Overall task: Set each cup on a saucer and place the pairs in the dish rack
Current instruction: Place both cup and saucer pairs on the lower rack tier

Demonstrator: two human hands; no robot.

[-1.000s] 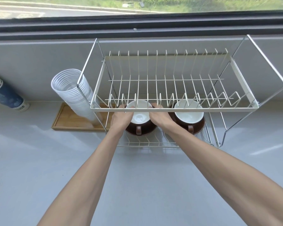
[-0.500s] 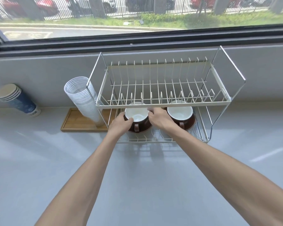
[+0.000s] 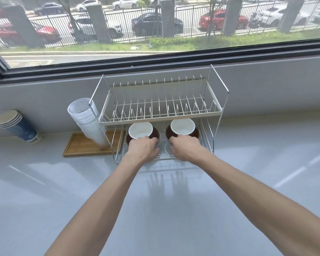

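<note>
- Two-tier wire dish rack (image 3: 160, 115) sits on the pale counter (image 3: 155, 209) against the wall under the window; top tier has nothing on it.
- Lower tier holds both pairs — left cup (image 3: 140, 130) on the left saucer (image 3: 155, 134), right cup (image 3: 182, 126) on the right saucer (image 3: 168, 133). Cups are white inside, saucers dark brown, and the two sets sit side by side with a small gap between them.
- Left hand (image 3: 143, 147) is at the front of the left pair, fingers curled over the near edge. It's touching there, but can't tell if it's actually gripping.
- Right hand (image 3: 185, 146) is the same story at the front of the right pair — knuckles up, fingers curled, grip hidden.
- Off to the left: a tilted stack of clear plastic cups (image 3: 87, 119) on a wooden tray (image 3: 85, 146), and a stack of blue paper cups (image 3: 17, 126) lying near the wall.
</note>
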